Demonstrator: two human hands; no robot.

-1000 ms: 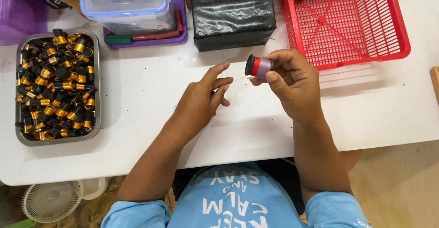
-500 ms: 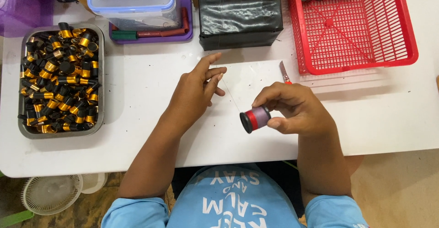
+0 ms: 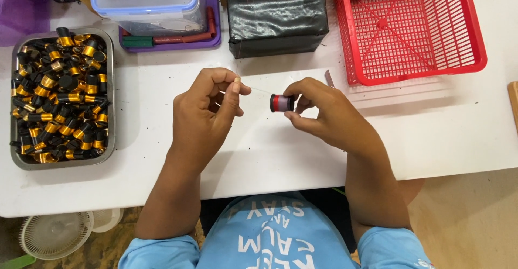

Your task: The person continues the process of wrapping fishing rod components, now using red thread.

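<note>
Small black-ended spool of red and purple thread (image 3: 281,103) held above the white table (image 3: 270,156), its long axis lying left-right.
Right hand (image 3: 324,115) pinches it — left hand (image 3: 208,112), fingers curled, nips a thin strand.

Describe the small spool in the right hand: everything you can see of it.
The spool is a short cylinder with black ends and a red and purple band around its middle, plastic by the look. It lies on its side above the white table, pinched by the right hand fingers. A thin pale thread runs from it to the left hand, whose thumb and forefinger pinch the thread's end. Nothing else touches it.
</note>
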